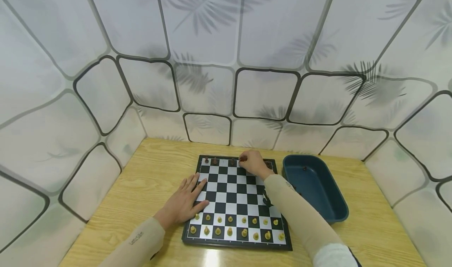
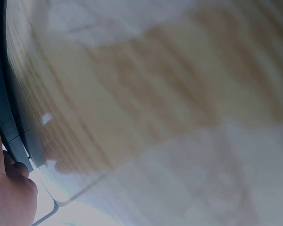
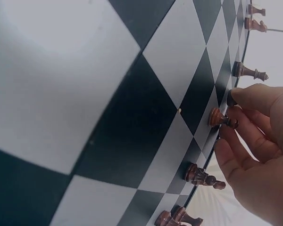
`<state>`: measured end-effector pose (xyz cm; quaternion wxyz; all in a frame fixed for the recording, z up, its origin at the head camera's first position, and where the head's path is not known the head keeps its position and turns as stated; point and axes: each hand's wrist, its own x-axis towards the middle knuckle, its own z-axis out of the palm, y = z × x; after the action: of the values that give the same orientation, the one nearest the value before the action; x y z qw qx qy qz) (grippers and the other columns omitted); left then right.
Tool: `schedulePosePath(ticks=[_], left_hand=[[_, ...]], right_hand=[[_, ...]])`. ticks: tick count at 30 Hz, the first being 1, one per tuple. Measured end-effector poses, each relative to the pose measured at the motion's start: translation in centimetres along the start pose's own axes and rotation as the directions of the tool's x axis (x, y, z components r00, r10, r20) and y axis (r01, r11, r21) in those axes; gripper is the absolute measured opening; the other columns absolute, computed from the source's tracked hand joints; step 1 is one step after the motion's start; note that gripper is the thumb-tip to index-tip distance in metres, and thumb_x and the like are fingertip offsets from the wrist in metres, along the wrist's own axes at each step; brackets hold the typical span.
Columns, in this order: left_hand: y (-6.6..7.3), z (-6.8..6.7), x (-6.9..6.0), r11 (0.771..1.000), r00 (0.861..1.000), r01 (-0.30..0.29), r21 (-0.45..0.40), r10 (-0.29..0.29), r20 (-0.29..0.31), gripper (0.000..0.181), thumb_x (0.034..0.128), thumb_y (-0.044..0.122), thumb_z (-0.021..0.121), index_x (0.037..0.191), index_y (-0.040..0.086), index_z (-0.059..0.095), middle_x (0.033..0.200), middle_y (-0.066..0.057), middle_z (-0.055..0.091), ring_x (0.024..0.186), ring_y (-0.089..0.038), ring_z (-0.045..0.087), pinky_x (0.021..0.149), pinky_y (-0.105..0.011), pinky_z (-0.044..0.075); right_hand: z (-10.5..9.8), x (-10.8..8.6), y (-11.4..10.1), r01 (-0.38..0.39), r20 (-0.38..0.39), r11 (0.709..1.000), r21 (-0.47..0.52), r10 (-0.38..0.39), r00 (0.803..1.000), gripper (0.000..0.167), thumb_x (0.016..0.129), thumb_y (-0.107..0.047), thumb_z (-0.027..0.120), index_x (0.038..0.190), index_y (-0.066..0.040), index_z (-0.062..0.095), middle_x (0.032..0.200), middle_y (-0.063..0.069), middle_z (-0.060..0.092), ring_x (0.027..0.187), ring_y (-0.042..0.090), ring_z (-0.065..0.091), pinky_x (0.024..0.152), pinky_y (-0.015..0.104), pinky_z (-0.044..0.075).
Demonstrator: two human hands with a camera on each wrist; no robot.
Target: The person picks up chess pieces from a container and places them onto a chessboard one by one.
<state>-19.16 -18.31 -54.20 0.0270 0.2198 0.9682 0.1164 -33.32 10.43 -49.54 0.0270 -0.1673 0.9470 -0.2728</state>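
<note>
A black-and-white chessboard (image 1: 221, 197) lies on the wooden table. My left hand (image 1: 183, 200) rests with fingers spread on its left edge; the blurred left wrist view shows only a bit of that hand (image 2: 14, 193). At the far row, my right hand (image 1: 253, 163) pinches a dark chess piece (image 3: 231, 98), mostly hidden by the thumb and fingers. Close to the fingertips stands a reddish-brown chess piece (image 3: 221, 117). A taller brown piece (image 3: 250, 71), a knight (image 3: 255, 25) and another brown piece (image 3: 205, 178) stand along the same edge.
Yellow chess pieces (image 1: 230, 231) fill the two near rows. Right of the board stands a blue plastic bin (image 1: 318, 188) with a small dark red piece (image 1: 305, 168) inside. My right forearm crosses the board's right side. Patterned walls (image 1: 208, 129) border the table (image 1: 141, 184).
</note>
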Motion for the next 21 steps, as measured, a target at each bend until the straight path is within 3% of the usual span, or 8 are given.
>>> schedulePosePath(ticks=[21], left_hand=[[-0.04, -0.07, 0.00, 1.000, 1.000, -0.013, 0.000, 0.013, -0.004, 0.084, 0.1062, 0.067, 0.039, 0.168, 0.012, 0.027, 0.175, -0.023, 0.014, 0.163, -0.042, 0.019, 0.133, -0.057, 0.018]], right_hand=[[0.11, 0.08, -0.19, -0.006, 0.009, 1.000, -0.003, 0.006, 1.000, 0.021, 0.095, -0.005, 0.074, 0.115, 0.000, 0.077, 0.110, 0.014, 0.078, 0.103, 0.028, 0.072, 0.092, 0.044, 0.061]])
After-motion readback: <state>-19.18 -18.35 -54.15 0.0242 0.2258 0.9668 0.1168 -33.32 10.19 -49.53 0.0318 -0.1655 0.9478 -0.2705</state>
